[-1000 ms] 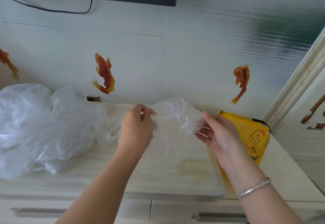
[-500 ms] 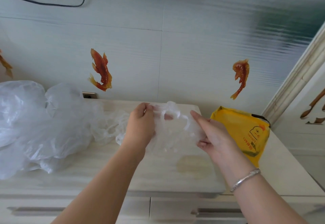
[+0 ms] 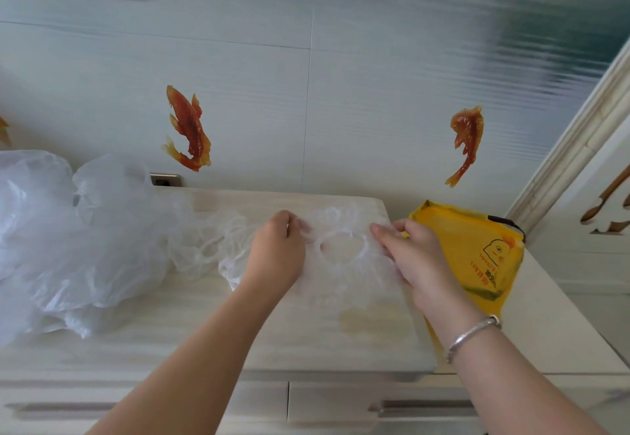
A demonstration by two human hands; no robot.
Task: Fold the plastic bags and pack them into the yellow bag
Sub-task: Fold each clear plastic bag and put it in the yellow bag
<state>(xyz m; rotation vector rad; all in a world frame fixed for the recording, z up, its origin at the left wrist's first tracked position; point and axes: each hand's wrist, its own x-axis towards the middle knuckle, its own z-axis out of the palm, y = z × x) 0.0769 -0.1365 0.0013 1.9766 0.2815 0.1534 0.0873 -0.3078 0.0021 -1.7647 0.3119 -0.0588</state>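
Note:
A thin clear plastic bag [image 3: 344, 264] with a round gathered opening is stretched flat over the cabinet top [image 3: 204, 325]. My left hand [image 3: 278, 253] pinches its left rim, my right hand [image 3: 414, 253] pinches its right rim. The yellow bag [image 3: 477, 250] with a duck print lies just right of my right hand, at the cabinet's right end. A heap of clear plastic bags [image 3: 68, 240] fills the left side of the cabinet top.
The tiled wall [image 3: 341, 110] with fish stickers rises directly behind the cabinet. A wall socket [image 3: 165, 179] sits behind the heap. A door frame [image 3: 579, 148] stands at the right. Drawer handles [image 3: 422, 407] run along the cabinet front below.
Both hands have lowered the clear bag from mid-air to the cabinet top and pulled it apart, so its round opening now shows between them.

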